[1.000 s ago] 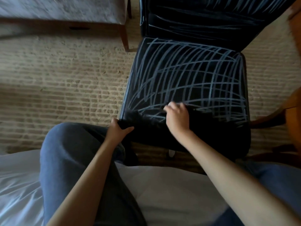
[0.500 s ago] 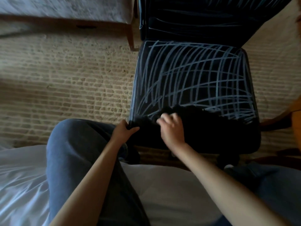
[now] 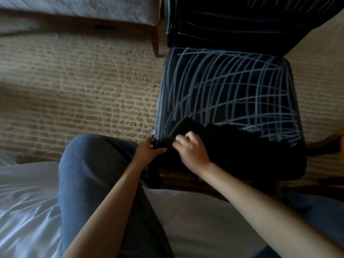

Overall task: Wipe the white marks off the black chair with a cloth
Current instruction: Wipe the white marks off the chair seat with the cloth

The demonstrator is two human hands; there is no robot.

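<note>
Tan carpet (image 3: pixel 78 94), scribbled chair (image 3: pixel 229 94), cloth (image 3: pixel 219 138) under right hand (image 3: pixel 191 153) fingers (image 3: pixel 181 142)

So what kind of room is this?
Probably a bedroom or hotel room: white bedding under the person, a woven beige carpet, and another bed or bench beside the black chair.

Bedroom (white bedsheet (image 3: pixel 28 202), carpet (image 3: pixel 74 86))

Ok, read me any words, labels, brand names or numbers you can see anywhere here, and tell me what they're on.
None can be read. The white marks on the black chair seat are crossing scribbled lines, not letters or numbers. The cloth shows no label.
</note>
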